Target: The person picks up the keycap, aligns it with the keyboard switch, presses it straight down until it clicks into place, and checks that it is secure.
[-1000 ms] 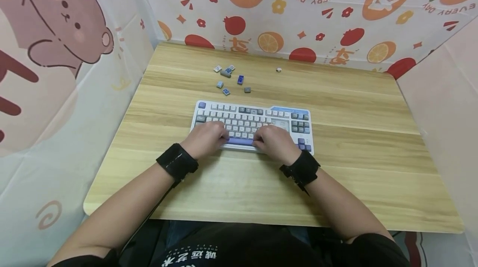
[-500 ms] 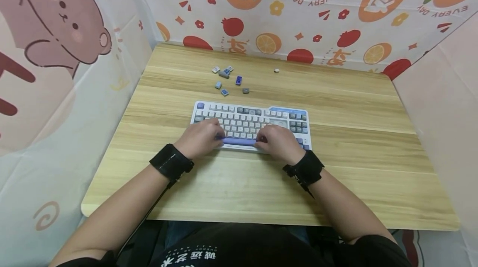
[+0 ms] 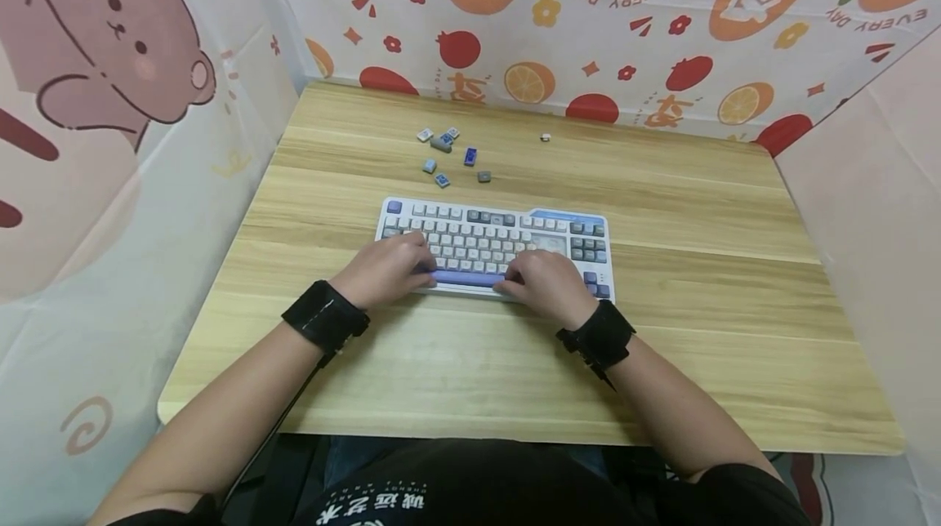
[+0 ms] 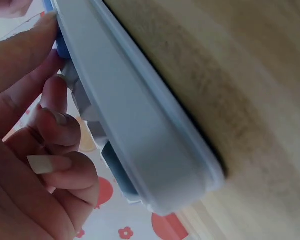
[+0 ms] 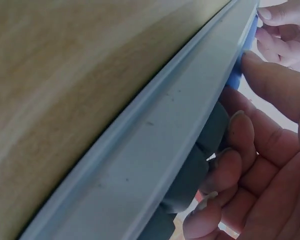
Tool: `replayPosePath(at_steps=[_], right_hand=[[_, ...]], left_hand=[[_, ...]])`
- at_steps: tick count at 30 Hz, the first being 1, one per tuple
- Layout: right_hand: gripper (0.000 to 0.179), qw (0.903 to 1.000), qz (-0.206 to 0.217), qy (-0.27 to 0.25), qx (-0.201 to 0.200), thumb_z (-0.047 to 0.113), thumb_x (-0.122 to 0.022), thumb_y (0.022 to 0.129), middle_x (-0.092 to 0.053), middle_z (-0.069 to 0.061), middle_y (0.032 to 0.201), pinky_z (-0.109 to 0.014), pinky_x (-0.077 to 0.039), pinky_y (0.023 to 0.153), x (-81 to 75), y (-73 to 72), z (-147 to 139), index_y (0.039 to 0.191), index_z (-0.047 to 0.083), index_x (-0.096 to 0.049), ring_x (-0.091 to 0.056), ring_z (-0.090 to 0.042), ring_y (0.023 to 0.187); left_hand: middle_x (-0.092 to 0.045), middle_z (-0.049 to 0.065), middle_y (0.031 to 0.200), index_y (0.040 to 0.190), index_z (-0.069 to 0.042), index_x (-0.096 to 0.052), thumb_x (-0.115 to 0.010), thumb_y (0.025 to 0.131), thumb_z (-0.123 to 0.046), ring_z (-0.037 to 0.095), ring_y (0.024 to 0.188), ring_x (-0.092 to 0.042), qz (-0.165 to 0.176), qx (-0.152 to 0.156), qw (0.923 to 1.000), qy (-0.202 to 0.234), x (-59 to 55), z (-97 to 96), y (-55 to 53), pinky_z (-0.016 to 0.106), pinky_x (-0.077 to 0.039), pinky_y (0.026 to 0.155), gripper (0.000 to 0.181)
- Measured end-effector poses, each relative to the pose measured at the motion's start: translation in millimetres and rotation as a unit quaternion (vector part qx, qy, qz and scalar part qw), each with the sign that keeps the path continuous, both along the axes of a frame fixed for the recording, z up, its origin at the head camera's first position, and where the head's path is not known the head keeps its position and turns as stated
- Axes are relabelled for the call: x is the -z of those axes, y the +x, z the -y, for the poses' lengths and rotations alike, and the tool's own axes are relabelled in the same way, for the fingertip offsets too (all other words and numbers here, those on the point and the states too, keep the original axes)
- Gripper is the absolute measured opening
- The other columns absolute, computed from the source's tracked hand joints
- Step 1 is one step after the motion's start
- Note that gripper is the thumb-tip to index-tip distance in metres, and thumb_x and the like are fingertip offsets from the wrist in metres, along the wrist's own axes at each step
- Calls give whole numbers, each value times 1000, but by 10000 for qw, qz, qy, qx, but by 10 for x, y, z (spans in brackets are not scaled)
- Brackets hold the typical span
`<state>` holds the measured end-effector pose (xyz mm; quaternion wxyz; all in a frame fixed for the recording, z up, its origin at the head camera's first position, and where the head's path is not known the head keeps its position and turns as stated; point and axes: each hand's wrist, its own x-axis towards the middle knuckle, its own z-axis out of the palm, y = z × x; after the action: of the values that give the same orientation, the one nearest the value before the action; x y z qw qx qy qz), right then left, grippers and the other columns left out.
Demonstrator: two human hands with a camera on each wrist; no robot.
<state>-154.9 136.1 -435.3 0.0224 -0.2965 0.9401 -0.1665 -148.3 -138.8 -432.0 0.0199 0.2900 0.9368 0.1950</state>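
A white keyboard (image 3: 470,252) with white, grey and purple keycaps lies on the table. My left hand (image 3: 388,269) is at the left end of its long purple space bar (image 3: 469,278). My right hand (image 3: 550,287) is at the other end. In the left wrist view, my thumb and index finger pinch the blue-looking end of the bar, while the other fingers curl above the neighbouring keys. The right wrist view has my thumb against the bar with the index finger on its other side. Whether the bar is seated or lifted, I cannot tell.
Behind the keyboard on the wooden table (image 3: 698,265) lie several loose keycaps, among them a dark blue one (image 3: 470,157), a grey one (image 3: 483,176) and a longer grey one (image 3: 441,145). A small white piece (image 3: 545,137) lies farther right. Printed cloth hangs behind the table.
My left hand has shifted slightly left along the space bar, so more of the bar shows. My right hand has barely moved. The loose keycaps stay where they were.
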Motion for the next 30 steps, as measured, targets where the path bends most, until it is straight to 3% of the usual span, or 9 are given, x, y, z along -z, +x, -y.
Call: replayPosePath(at_steps=[5, 12, 18, 30], right_hand=[[23, 10000, -18, -54, 31, 36, -74, 88, -63, 8, 69, -25, -43, 55, 24, 18, 9, 73, 19, -72, -53, -6, 59], [17, 9975, 443, -552, 9, 33, -74, 88, -64, 11, 70, -25, -45, 58, 36, 16, 23, 76, 21, -71, -54, -5, 60], [18, 9970, 496, -593, 24, 34, -73, 89, -60, 12, 67, -25, -42, 54, 27, 8, 19, 78, 21, -66, -52, -6, 57], [15, 9979, 414, -500, 90, 33, -73, 89, -59, 10, 67, -27, -39, 54, 39, -29, -23, 82, 21, -67, -50, -9, 58]], left_hand=[[-63, -1, 91, 96, -13, -77, -80, 83, -24, 13, 80, -60, -29, 76, 10000, 32, 11, 33, 5, 31, -51, 68, 18], [-64, -2, 91, 96, -14, -77, -79, 84, -23, 13, 82, -61, 126, 124, 9996, 199, 37, 48, -14, 32, -51, 70, 15], [-66, -3, 92, 95, -14, -77, -76, 87, -18, 12, 84, -62, 211, 215, 9988, 383, 35, 41, -40, 33, -52, 74, 10], [-66, -3, 90, 93, -14, -78, -76, 86, -16, 12, 81, -61, 150, 118, 9996, 207, 19, 19, -41, 32, -51, 71, 7]])
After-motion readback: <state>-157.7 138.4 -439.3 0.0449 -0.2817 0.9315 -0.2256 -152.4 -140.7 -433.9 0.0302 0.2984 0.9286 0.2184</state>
